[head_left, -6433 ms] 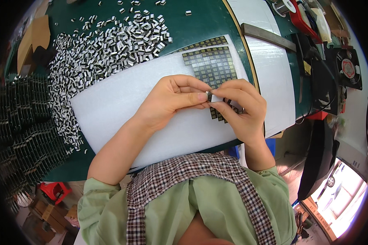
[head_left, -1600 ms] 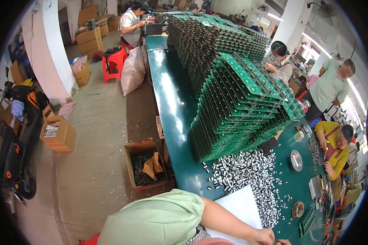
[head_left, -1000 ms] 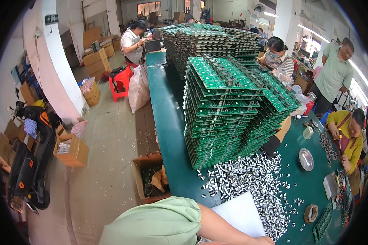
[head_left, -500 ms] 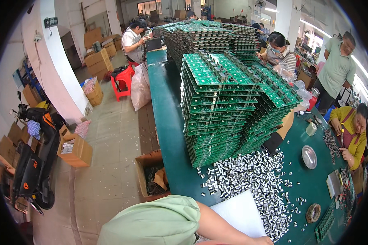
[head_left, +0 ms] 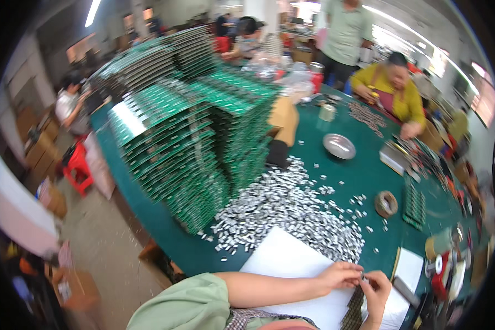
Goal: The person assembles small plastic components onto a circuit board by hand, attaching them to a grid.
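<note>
Both my hands meet over the right edge of a white pad (head_left: 286, 256) at the near side of the table. My left hand (head_left: 342, 276) is closed in a pinch, and my right hand (head_left: 375, 290) pinches close beside it. Whatever sits between the fingertips is too small and blurred to name. A dark patterned strip (head_left: 354, 308) lies below the hands. Just beyond the pad spreads a heap of small silver-and-black components (head_left: 291, 212). Tall stacks of green circuit boards (head_left: 170, 148) rise behind the heap.
On the green table (head_left: 324, 118) stand a metal bowl (head_left: 339, 146), a brown ring-shaped coil (head_left: 386, 204) and a green board panel (head_left: 414, 204). Right of my hands are a white sheet (head_left: 408, 267) and a tape roll (head_left: 438, 265). A person in yellow (head_left: 396, 91) works opposite.
The head view has swung to the right, so the stacks and table sit further left. My right hand has come into view beside the left, and both now pinch together.
</note>
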`<state>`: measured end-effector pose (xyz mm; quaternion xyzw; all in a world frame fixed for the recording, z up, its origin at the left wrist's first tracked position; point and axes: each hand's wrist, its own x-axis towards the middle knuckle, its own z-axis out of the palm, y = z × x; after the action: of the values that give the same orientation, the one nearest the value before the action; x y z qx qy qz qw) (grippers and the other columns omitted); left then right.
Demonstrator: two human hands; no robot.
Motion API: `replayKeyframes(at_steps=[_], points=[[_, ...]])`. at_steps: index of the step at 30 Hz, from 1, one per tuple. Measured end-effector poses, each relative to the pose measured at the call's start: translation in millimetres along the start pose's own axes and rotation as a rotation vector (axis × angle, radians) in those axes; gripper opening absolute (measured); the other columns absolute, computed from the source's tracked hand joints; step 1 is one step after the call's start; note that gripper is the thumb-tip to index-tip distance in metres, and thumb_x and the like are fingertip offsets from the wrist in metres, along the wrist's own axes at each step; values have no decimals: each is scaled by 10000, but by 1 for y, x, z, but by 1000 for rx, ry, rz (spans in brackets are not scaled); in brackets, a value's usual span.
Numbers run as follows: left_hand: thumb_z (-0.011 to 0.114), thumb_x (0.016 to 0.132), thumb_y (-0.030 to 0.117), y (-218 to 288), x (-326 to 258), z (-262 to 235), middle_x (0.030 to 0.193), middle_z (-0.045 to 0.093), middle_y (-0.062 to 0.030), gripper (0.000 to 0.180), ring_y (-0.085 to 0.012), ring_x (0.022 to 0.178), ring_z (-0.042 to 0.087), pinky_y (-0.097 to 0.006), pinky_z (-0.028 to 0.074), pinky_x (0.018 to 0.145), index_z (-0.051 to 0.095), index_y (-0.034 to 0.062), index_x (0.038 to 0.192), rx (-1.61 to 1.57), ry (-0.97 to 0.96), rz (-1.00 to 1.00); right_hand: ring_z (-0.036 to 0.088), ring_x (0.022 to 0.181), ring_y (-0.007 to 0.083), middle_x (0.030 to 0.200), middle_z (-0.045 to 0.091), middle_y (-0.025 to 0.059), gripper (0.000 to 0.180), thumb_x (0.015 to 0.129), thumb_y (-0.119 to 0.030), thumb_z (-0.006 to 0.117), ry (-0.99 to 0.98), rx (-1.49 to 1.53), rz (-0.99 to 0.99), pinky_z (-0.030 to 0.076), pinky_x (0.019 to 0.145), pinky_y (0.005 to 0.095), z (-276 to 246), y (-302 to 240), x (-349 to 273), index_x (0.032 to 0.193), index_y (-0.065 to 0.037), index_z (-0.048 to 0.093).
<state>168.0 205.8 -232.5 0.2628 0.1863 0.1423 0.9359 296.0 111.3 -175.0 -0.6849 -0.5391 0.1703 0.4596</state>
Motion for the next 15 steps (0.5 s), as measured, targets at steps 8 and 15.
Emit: replayKeyframes(at_steps=[8,15], points=[[599,854,166,2,-2,3,936,616,-37,255,-96,862,585,-234,475,804,570,31,1068,42,3,-10,487,590,98,734,610,46,159,633,-3,699,49,-5,65,361,520,214,-3,-11,-4,781,-11,643],[596,853,130,0,-8,4,953,620,-52,220,-124,885,594,-250,480,821,584,26,1047,54,-20,25,466,585,98,730,605,47,139,650,-11,695,92,-42,37,364,520,221,-1,-22,-13,776,-11,638]])
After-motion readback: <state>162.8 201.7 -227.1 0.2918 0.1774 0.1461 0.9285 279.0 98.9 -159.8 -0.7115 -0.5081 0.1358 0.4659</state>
